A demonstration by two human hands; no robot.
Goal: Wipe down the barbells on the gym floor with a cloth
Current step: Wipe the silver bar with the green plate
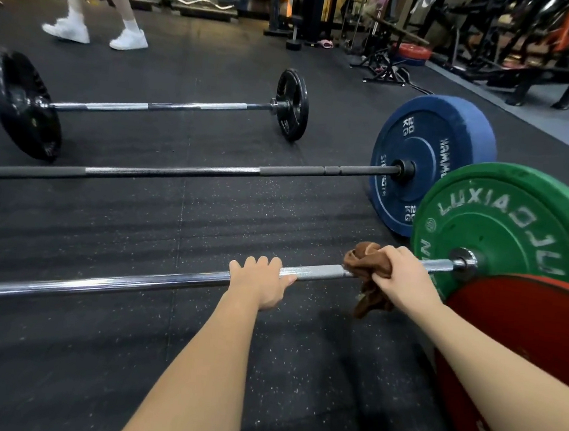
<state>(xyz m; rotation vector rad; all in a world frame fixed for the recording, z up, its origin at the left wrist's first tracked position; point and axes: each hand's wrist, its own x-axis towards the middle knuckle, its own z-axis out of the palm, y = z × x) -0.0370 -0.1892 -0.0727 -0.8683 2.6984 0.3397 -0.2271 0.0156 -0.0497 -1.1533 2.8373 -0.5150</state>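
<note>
Barbells (211,173) — three, lying parallel on the speckled black rubber floor (194,362). The nearest bar (98,283) is smooth chrome with a round green plate (509,228). The right hand (404,281) clamps a bunched brown cloth (368,267) around it. The left hand (258,281) is beside, fingers curled together over the steel. The middle bar is dark with one blue plate (429,159) — the far bar (169,105) carries two black plates (21,103).

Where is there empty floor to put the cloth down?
Bare mat lies between the chrome bar and the dark bar, and nearer, left of the left hand. Crowded at right: green plate, blue plate, red plate bunch by the right hand and cloth.
</note>
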